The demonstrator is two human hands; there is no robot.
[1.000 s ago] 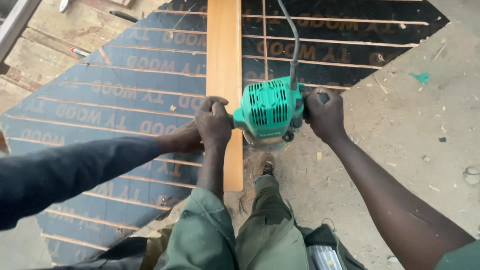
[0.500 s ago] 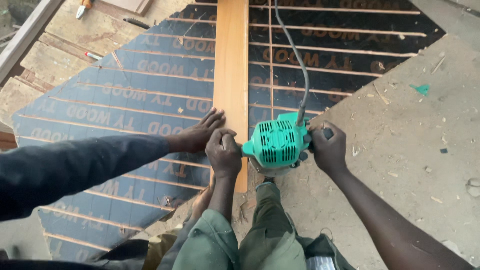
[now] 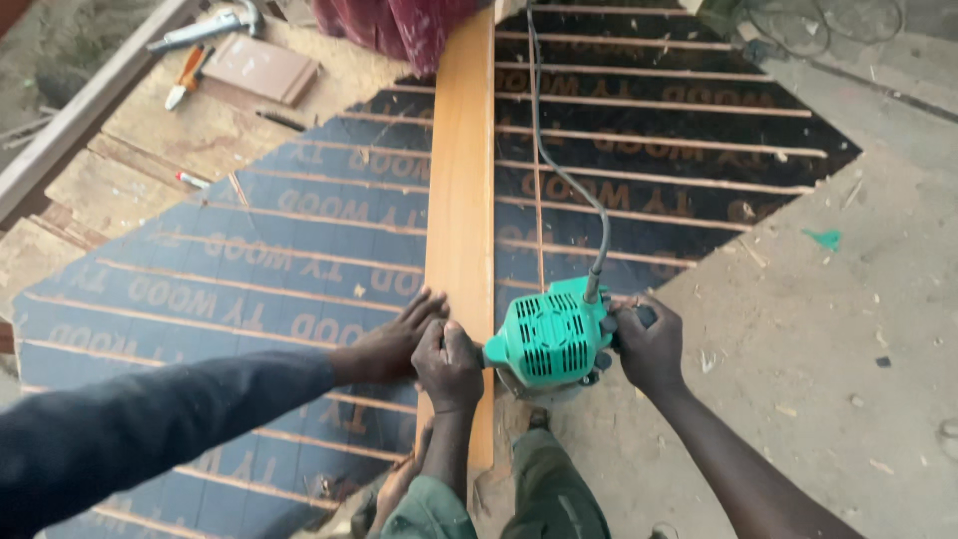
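Your left hand (image 3: 449,361) and right hand (image 3: 647,344) are both clenched on the side handles of the green router (image 3: 549,339), which sits at the right edge of the long plank (image 3: 461,200), a co-worker's hand (image 3: 391,339) pressing the plank just beside it.

Both forearms were bare — no sleeves, gloves, rings or watch showed on the left hand (image 3: 449,361) or the right hand (image 3: 649,344). Below them the legs wore olive-green trousers (image 3: 499,499) — creased, dusty at the knees.
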